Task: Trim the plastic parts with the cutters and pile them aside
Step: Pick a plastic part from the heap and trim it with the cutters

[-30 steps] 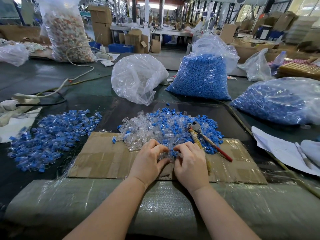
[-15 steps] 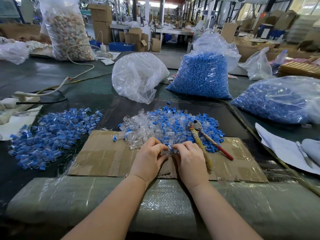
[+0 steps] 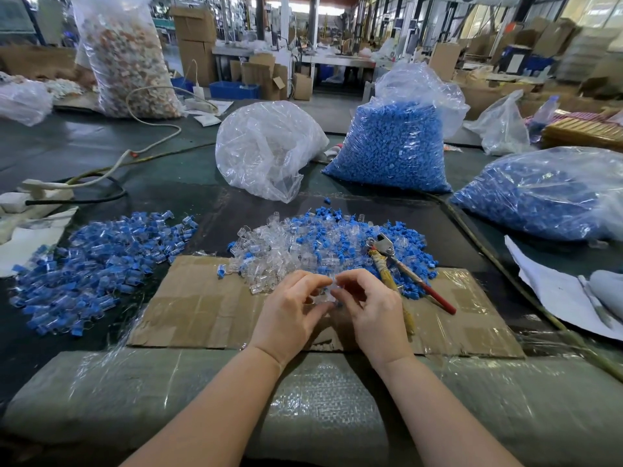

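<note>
both hands, left hand (image 3: 292,310) and right hand (image 3: 370,306), meet over the flat brown cardboard sheet (image 3: 202,308) near the tabletop's front edge, fingers pinching a small clear-and-blue plastic part (image 3: 328,295) between them, seemingly readying it while the red-handled metal cutters (image 3: 401,264) lie unused beside the mixed heap of parts (image 3: 323,244).

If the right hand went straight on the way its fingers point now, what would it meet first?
The right hand points left toward the left hand; it would likely meet the small clear part pinched between them, then that hand's fingertips.

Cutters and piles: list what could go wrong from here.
1. The cutters lie on the loose pile; reaching for them may scatter parts.
2. Both hands, left and right, pinch one small clear part; it could slip back in.
3. The done pile sits close, so parts might mix.
</note>
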{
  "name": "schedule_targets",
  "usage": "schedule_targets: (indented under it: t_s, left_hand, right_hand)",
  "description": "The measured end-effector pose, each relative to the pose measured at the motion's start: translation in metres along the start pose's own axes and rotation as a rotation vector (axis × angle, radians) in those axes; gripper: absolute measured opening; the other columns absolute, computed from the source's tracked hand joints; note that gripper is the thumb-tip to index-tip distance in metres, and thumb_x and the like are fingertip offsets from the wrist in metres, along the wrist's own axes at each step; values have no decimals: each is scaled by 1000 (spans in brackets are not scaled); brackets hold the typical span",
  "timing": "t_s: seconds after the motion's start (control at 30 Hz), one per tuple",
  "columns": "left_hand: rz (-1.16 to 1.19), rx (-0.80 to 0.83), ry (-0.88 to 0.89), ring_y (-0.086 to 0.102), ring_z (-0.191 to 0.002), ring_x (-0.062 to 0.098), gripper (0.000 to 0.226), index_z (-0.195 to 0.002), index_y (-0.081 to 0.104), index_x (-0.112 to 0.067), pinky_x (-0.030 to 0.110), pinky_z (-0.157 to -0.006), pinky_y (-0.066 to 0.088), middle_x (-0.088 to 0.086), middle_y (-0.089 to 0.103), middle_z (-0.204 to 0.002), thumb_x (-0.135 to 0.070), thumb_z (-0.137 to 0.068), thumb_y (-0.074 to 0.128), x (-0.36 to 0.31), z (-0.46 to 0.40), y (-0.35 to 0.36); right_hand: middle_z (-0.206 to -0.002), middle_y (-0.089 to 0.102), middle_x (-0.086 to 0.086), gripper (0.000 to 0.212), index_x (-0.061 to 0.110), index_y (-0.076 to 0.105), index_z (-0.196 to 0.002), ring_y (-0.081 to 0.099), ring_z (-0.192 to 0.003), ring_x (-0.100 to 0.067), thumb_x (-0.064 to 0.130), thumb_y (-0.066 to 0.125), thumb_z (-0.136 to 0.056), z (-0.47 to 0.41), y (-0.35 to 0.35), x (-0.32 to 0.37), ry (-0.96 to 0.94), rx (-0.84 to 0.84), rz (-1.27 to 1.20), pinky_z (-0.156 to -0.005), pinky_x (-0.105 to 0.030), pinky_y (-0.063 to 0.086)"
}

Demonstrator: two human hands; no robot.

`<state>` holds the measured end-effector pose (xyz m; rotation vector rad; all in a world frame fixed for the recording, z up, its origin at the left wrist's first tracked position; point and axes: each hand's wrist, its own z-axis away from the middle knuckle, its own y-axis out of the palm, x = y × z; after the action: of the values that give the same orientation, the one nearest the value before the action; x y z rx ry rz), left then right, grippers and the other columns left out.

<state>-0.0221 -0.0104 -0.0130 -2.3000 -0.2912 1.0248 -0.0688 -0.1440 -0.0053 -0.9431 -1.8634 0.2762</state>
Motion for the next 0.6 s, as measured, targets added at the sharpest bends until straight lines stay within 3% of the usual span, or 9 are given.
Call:
schedule_targets:
  t_s: [0.2,0.33,0.5,0.6]
  left_hand:
    - [81,-93,-83,56,-79,-2,22,-95,71,-9,2,-77,41,-8,61,-87,-1,-75,71,3,0,-2]
    - [59,-80,-78,60,-79,4,19,-98,71,-10,7,-77,45,-5,65,-89,-7,-79,70,4,0,0]
    - [74,-96,-95,58,-81,-2,23,-106,69,-13,3,-79,43,-10,64,-93,-12,-84,66,6,-1,4]
    - [87,-85,-102,59,-83,1,18,-101,70,-12,6,-81,44,-10,63,-92,-10,-83,66,8,-1,5]
  right_hand:
    - [-82,68,6,5,14,68,-90,63,-81,-6,16,68,-85,-9,2,9,117,116,-189,-79,-29,54]
    - [-85,67,8,7,16,68,-92,62,-83,-3,17,65,-87,-12,-1,7,126,152,-127,-81,-26,53]
    - [-93,65,1,9,15,67,-96,55,-89,-13,16,60,-90,-23,-16,-6,117,-63,332,-84,-28,46]
    - [-104,60,2,15,21,65,-104,50,-100,-17,22,57,-92,-29,-23,-12,153,38,656,-89,-32,38]
